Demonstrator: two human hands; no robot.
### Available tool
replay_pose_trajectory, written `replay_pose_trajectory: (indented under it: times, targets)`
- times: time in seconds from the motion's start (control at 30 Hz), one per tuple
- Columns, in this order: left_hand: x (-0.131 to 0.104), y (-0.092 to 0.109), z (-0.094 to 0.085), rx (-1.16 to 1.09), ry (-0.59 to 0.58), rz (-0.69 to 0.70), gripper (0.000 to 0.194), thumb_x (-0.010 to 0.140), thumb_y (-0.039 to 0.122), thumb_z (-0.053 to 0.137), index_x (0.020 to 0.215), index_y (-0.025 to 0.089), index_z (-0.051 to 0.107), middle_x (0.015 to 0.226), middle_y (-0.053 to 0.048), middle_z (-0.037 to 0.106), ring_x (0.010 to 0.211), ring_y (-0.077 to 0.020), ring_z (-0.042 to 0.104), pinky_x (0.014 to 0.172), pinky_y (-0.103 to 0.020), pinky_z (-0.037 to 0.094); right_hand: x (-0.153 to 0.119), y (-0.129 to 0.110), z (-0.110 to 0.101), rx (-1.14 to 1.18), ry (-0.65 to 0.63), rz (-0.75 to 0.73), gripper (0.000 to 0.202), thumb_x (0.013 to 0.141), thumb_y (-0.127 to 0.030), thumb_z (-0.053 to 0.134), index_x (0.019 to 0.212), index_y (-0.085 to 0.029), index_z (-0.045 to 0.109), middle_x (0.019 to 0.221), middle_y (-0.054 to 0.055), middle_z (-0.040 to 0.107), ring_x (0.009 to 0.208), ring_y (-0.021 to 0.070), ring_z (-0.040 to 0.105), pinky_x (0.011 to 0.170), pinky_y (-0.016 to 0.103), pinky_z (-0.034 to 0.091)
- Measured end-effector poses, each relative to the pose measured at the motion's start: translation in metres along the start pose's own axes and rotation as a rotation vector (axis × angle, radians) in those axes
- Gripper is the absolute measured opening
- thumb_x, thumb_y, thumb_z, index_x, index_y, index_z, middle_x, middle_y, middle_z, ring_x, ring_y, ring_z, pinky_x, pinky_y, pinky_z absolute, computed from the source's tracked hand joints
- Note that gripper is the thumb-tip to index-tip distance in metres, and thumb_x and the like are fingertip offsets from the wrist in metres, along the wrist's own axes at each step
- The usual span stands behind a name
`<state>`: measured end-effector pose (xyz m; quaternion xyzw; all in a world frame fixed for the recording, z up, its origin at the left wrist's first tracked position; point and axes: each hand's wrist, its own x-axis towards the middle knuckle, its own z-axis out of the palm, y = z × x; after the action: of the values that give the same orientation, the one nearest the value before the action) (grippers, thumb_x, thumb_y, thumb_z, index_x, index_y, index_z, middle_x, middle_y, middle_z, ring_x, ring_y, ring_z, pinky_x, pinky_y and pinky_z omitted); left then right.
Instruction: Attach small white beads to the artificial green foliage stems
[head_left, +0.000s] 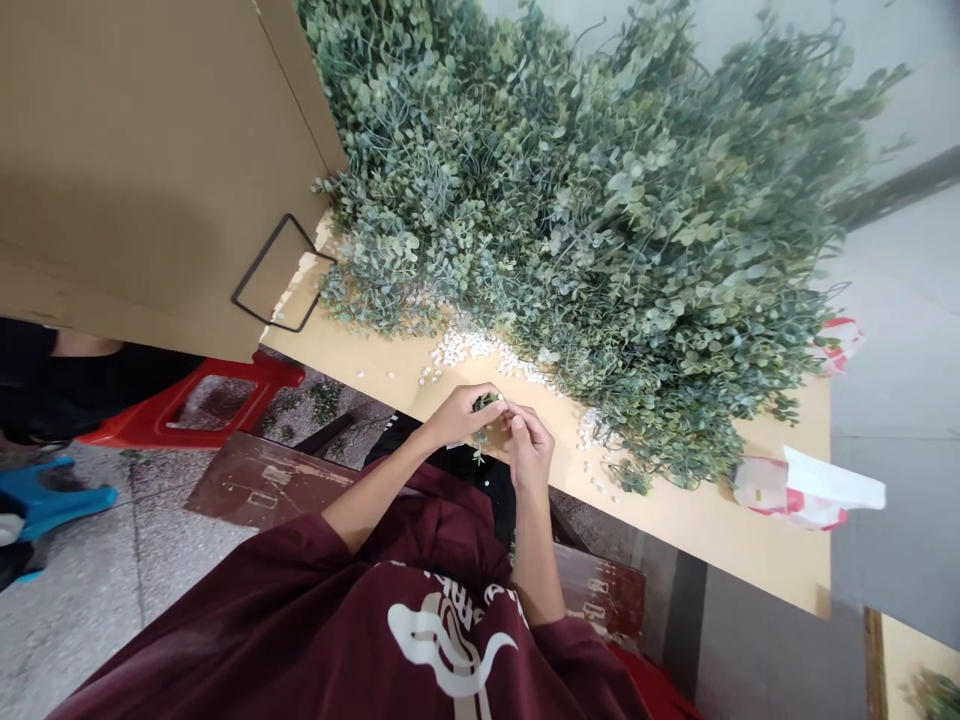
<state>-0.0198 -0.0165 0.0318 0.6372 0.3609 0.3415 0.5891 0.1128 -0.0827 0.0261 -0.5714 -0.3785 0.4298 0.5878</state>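
Observation:
My left hand and my right hand meet fingertip to fingertip over the near edge of the table. Between them is a small green leafy sprig, its leaves hanging below my left fingers. My left hand is closed on the sprig. The right thumb and fingers pinch at a tiny pale piece by its tip, too small to make out. Just beyond my hands lie many small white pieces, scattered in a loose pile. A big heap of green artificial foliage rises behind them.
A large cardboard box stands at the left, beside a thin black rectangular frame. At the right sits a red and white tissue pack on the table. A red stool and a blue stool are on the floor.

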Motion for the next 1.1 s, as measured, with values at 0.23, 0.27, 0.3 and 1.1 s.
replay_pose_trajectory:
  times: [0.23, 0.27, 0.3, 1.1]
  targets:
    - [-0.004, -0.009, 0.003, -0.064, 0.266, -0.008, 0.030, 0.089, 0.045, 0.053, 0.096, 0.017, 0.055, 0.082, 0.000, 0.056, 0.071, -0.0112, 0.052, 0.066, -0.021, 0.042, 0.034, -0.014, -0.035, -0.495, -0.038, -0.062, 0.036, 0.087, -0.039, 0.056, 0.116, -0.021, 0.066, 0.090, 0.006, 0.065, 0.075, 0.0173, 0.058, 0.073, 0.031, 0.046]
    - [-0.005, -0.010, 0.003, -0.051, 0.278, 0.000, 0.031, 0.089, 0.045, 0.054, 0.101, 0.017, 0.054, 0.088, -0.002, 0.057, 0.076, -0.0122, 0.053, 0.068, -0.022, 0.044, 0.040, -0.015, -0.037, -0.538, -0.055, -0.065, 0.036, 0.087, -0.039, 0.055, 0.115, -0.020, 0.066, 0.088, 0.006, 0.066, 0.075, 0.0176, 0.058, 0.073, 0.031, 0.046]
    - [-0.005, -0.010, 0.003, -0.027, 0.280, 0.014, 0.031, 0.088, 0.044, 0.054, 0.105, 0.017, 0.053, 0.094, -0.003, 0.058, 0.081, -0.0133, 0.054, 0.072, -0.023, 0.045, 0.046, -0.016, -0.039, -0.575, -0.076, -0.067, 0.036, 0.087, -0.039, 0.054, 0.115, -0.019, 0.066, 0.085, 0.006, 0.066, 0.072, 0.0176, 0.058, 0.071, 0.031, 0.046]
    - [0.005, -0.014, 0.016, 0.705, 0.029, 0.255, 0.015, 0.088, 0.024, 0.059, 0.102, 0.019, 0.060, 0.108, -0.007, 0.064, 0.109, -0.0243, 0.051, 0.093, -0.039, 0.038, 0.065, -0.011, -0.045, -0.405, -0.056, 0.011, 0.027, 0.081, -0.045, 0.063, 0.088, -0.019, 0.062, 0.075, 0.003, 0.067, 0.063, 0.0165, 0.061, 0.062, 0.030, 0.049]
